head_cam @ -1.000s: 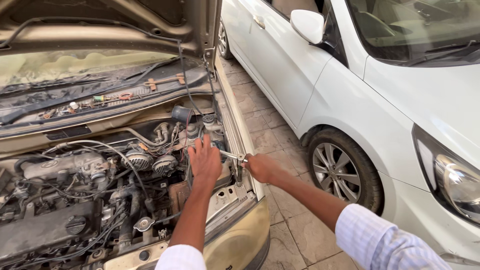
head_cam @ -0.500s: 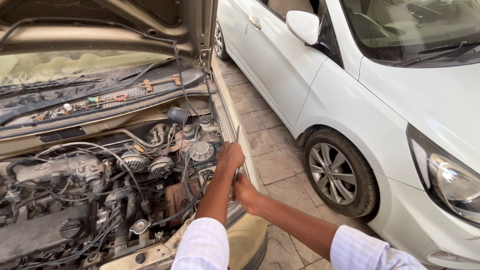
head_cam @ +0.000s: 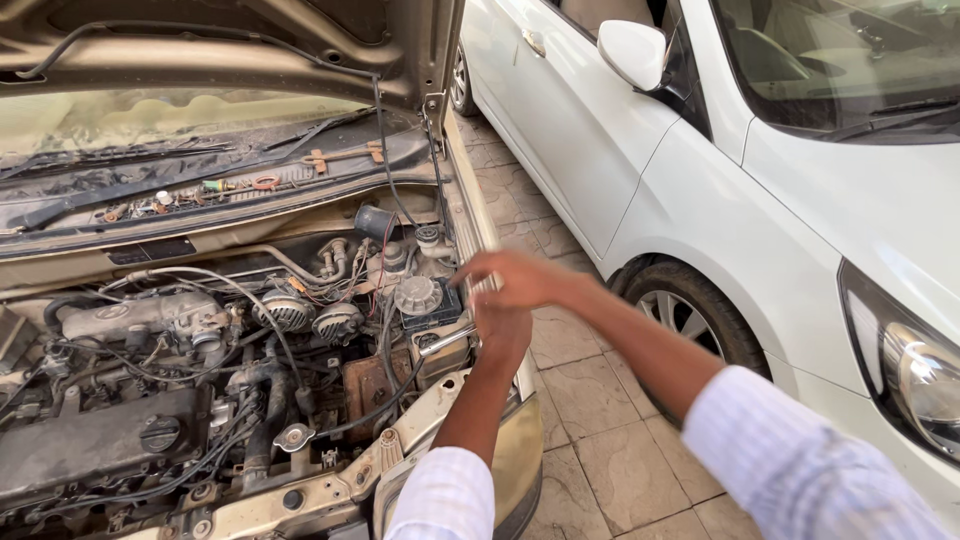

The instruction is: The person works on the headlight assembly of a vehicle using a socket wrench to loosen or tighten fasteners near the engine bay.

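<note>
Left hand closed on silver wrench in engine bay; my right hand open above. Loosening unfinished, I judge.

the open car is dull beige, its engine bay grey and black with a rust-brown plate. the neighbouring car is glossy white with a black tyre. the sleeves are pale with fine stripes. the paving is grey-tan tile.

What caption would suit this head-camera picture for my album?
Right hand reaches across the left hand over an open engine bay, white car alongside.
</note>
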